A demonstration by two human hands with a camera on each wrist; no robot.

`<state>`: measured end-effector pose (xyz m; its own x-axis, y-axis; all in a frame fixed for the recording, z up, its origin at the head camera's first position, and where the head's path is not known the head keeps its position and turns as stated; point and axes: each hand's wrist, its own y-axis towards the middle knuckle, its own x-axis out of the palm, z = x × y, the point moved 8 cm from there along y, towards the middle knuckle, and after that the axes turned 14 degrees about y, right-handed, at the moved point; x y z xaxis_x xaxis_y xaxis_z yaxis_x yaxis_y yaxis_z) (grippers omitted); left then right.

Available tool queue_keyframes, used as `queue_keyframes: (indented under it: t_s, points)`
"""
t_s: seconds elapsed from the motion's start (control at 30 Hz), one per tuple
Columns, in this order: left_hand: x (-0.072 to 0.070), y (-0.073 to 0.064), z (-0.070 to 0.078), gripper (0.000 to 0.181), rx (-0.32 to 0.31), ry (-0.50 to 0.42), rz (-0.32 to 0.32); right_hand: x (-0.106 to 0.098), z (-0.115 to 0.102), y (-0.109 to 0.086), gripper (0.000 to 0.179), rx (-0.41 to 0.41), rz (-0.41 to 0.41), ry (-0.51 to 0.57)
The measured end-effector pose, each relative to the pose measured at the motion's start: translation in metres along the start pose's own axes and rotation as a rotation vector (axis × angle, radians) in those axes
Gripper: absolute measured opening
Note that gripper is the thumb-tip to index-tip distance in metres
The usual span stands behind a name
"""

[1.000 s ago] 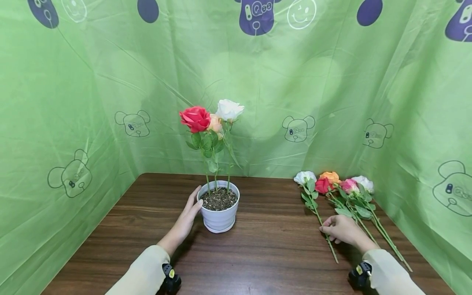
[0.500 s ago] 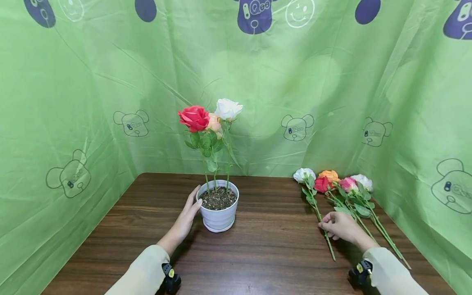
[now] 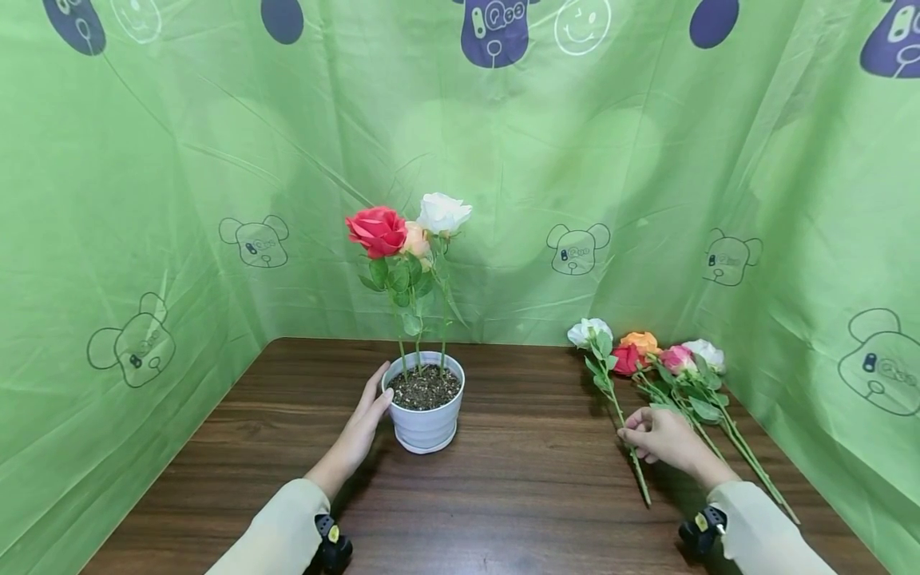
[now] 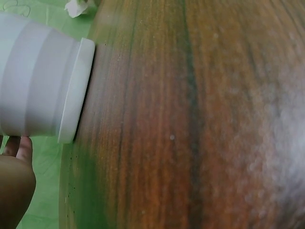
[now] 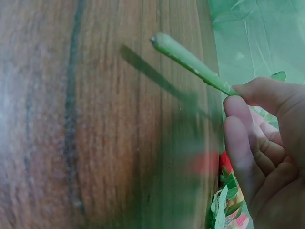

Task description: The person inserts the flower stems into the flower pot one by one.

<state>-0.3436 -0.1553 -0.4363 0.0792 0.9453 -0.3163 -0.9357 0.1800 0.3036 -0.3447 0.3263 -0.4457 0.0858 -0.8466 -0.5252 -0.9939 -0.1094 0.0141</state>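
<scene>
A white ribbed flowerpot [image 3: 426, 425] filled with dark soil stands on the wooden table, left of centre. Against its left side rests my left hand [image 3: 361, 425], fingers extended and thumb near the rim; the left wrist view has fingertips touching the pot wall [image 4: 38, 81]. Three roses stand upright in the soil: red [image 3: 377, 231], pale peach [image 3: 417, 241] and white [image 3: 444, 213]. On the right, my right hand [image 3: 664, 438] pinches the stem of another white rose [image 3: 591, 332] between thumb and fingers. The stem's cut end [image 5: 186, 59] points out past the fingertips, its shadow on the table.
Right of the held rose lie several more: an orange rose [image 3: 642, 343], a red rose [image 3: 628, 359], a pink rose [image 3: 678, 359] and a white rose [image 3: 707, 354], their stems reaching toward the front. Green printed cloth [image 3: 503, 160] hangs behind the table [image 3: 517, 479] and at both sides.
The white rose pinched in my right hand has shifted slightly left, its bloom rising a little away from the other roses. My left hand stays at the pot.
</scene>
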Motion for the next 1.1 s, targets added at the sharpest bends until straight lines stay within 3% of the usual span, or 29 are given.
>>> queue_keyframes:
  t_s: [0.53, 1.1]
  points:
    - [0.001, 0.000, -0.002, 0.058, -0.001, -0.022, -0.003, -0.007, -0.022, 0.005, 0.023, -0.114, 0.085, 0.044]
    - [0.000, 0.000, -0.002, 0.058, -0.004, -0.020, -0.003, 0.000, -0.045, 0.011, 0.027, -0.213, 0.105, 0.022]
